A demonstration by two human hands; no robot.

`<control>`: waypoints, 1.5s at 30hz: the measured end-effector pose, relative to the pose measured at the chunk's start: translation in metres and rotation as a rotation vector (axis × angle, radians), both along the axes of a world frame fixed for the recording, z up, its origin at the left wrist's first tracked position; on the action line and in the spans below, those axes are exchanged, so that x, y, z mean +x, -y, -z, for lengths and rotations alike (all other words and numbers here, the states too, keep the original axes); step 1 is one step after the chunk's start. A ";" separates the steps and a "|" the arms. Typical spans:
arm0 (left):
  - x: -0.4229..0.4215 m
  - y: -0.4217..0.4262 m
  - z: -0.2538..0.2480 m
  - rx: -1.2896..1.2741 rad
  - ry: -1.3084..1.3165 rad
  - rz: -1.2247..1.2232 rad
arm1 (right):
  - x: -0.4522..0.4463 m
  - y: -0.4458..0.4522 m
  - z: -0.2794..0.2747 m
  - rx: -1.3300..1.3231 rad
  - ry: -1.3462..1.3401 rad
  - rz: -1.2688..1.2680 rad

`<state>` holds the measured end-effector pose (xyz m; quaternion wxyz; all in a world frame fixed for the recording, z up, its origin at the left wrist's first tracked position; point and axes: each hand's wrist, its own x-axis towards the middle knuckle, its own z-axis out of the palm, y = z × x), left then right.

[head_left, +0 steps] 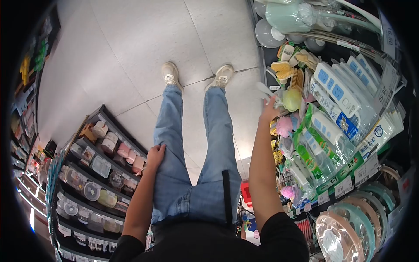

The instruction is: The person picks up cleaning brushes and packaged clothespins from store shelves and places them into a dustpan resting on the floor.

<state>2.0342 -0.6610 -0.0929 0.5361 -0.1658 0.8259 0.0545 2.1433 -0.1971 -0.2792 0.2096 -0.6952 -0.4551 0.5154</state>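
The left hand [156,155] rests on the blue denim jeans [171,183], fingers loosely curled; whether it holds anything, I cannot tell. On the left, tiered black shelves [83,150] carry clear plastic containers, some round, some boxy; their contents are too small to make out. The right arm reaches straight out, its hand [271,110] narrowed on a smooth white item [264,89], blurred, beside a puffy yellow-green bath ball [292,99]. Near it lie bristled brushes [283,70] and glossy clear-plastic packages [338,89].

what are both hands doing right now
Left hand: loosely closed against the jeans, nothing visible in it.
Right hand: at a white item; can't tell if gripped.
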 end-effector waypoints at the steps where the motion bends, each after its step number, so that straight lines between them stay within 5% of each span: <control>1: 0.000 0.001 0.000 0.001 -0.001 -0.002 | -0.004 0.008 -0.005 -0.058 -0.024 -0.056; 4: -0.001 0.009 -0.001 0.022 0.033 0.105 | -0.036 0.048 -0.038 -0.222 -0.116 -0.197; 9: -0.045 -0.028 -0.042 0.302 0.084 0.056 | -0.128 0.120 -0.181 -0.466 -0.352 -0.202; 12: -0.063 -0.070 -0.075 0.762 0.157 -0.511 | -0.165 0.159 -0.266 -0.623 -0.537 -0.150; 16: -0.113 -0.128 -0.181 1.119 0.056 -0.931 | -0.202 0.206 -0.371 -0.664 -0.749 -0.181; 22: -0.169 -0.108 -0.286 1.520 0.120 -1.349 | -0.236 0.259 -0.499 -0.619 -0.885 -0.282; 24: -0.194 -0.098 -0.349 1.608 0.184 -1.323 | -0.245 0.269 -0.531 -0.597 -0.967 -0.367; 32: -0.225 -0.050 -0.456 1.806 -0.016 -1.080 | -0.267 0.314 -0.632 -0.540 -1.162 -0.624; 36: -0.226 -0.035 -0.487 1.768 -0.162 -0.971 | -0.256 0.324 -0.647 -0.529 -1.116 -0.747; 39: -0.227 -0.026 -0.506 1.695 -0.266 -0.987 | -0.237 0.305 -0.610 -0.528 -1.061 -0.943; 45: -0.241 -0.002 -0.501 1.627 -0.338 -0.829 | -0.250 0.300 -0.655 -0.097 -0.725 -0.894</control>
